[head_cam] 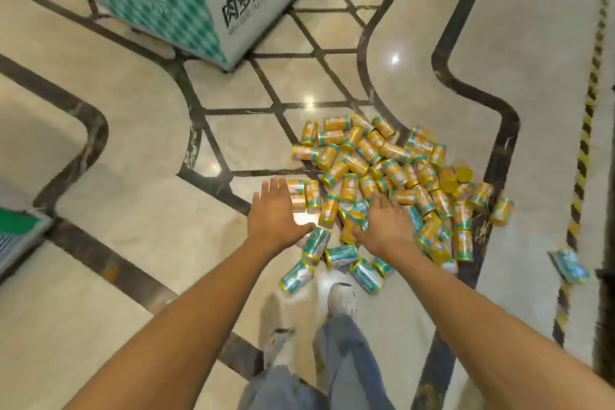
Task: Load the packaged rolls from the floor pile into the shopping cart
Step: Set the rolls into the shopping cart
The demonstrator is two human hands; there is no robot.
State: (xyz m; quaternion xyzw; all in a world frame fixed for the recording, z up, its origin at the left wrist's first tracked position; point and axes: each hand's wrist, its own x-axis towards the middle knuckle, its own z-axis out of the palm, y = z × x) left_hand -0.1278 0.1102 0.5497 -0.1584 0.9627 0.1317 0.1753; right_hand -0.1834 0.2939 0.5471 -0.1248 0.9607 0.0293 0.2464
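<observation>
Underfoot, the polished marble floor (133,176) takes most of the view, crossed by dark inlay bands (506,130). Wide bare stone lies left of the left fingers and behind both wrists, so the arms have free room on that side. Far ahead of the fingertips stands a printed display case (213,10), its lower corner well apart from the rolls.

The pile of packaged rolls (382,160) spreads ahead of and to the right of both hands. It is mostly yellow cylinders heaped loosely, with several teal rolls (341,255) lying singly at its near edge, under and between the wrists. The pile's right edge runs onto a dark band, and beyond that a yellow-and-black hazard tape (585,130) runs down the floor.

The left hand (278,213) hovers palm down, its fingers (276,186) straight and close together. The tips are at the pile's left edge, just beside two yellow rolls, and hold nothing. The right hand (387,223) is palm down over the near middle of the pile, fingers (379,201) stretched forward and foreshortened, thumb out to the left. It grips no roll that shows, though blur hides whether the tips touch one.

One stray teal roll (569,265) lies well right of the right fingers, near the tape. A pale shoe (342,296) stands just behind the nearest teal rolls.
</observation>
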